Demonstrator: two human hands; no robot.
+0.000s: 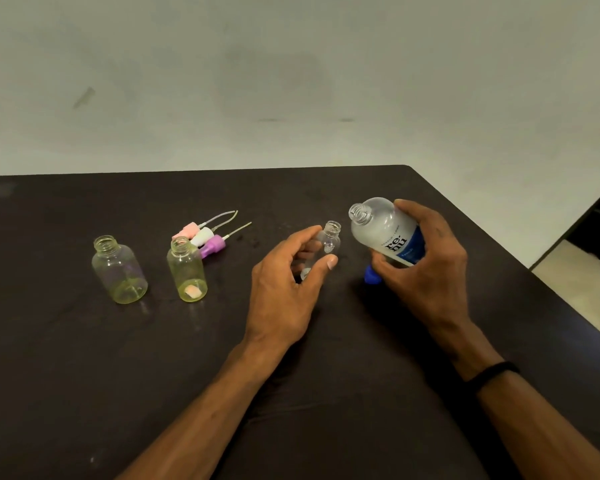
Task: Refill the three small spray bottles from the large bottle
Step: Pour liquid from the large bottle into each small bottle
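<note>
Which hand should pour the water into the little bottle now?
Probably the right hand: it grips the large bottle, uncapped and tilted toward the small bottle that the left hand holds.

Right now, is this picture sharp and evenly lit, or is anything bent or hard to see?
Head view: soft, dim lighting; the dark table has a far edge that bows, as wide lenses do. The clear small bottle at the left hand nearly vanishes against it; the large bottle in the right hand reads clearly.
</note>
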